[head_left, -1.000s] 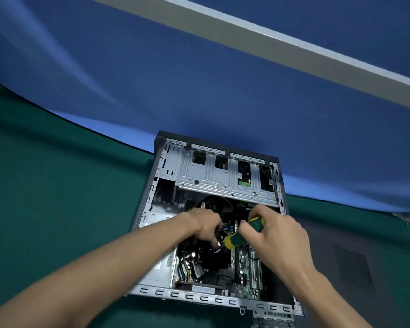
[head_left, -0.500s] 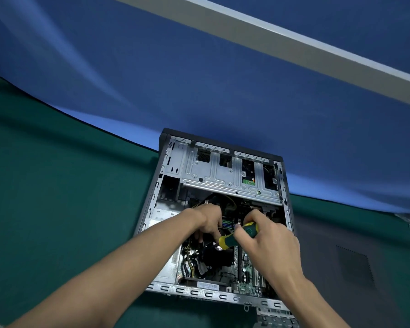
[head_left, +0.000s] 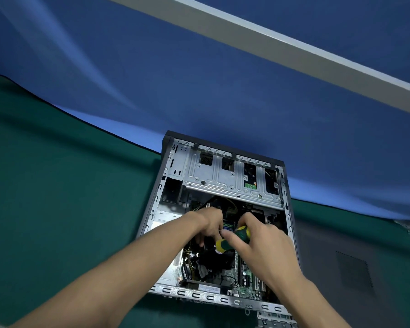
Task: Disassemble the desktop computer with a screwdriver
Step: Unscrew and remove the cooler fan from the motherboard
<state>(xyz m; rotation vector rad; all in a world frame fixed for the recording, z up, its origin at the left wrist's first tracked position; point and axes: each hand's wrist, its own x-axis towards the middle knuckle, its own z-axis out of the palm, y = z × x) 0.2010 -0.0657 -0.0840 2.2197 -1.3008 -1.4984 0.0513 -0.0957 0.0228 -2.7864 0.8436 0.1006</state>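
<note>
Hands meet over the middle of an open desktop computer that lies on its side on a green cloth, its far end against a blue backdrop. The right hand curls its fingers round the green and yellow handle of a screwdriver, which slants down and to the left into the case; the tip is hidden among dark parts near the centre. The left hand reaches in just beside it, fingers bent down toward the spot where the screwdriver shaft points; whether they pinch the shaft or merely rest there, I cannot tell. Both forearms come in from the near edge and cross over the case's perforated metal frame. At the far end of the case sits a grey metal drive cage. A green circuit board with slots shows under the right wrist, and yellow and black cables lie along the left side. A dark grey side panel with a vent grid lies flat to the right of the case.
</note>
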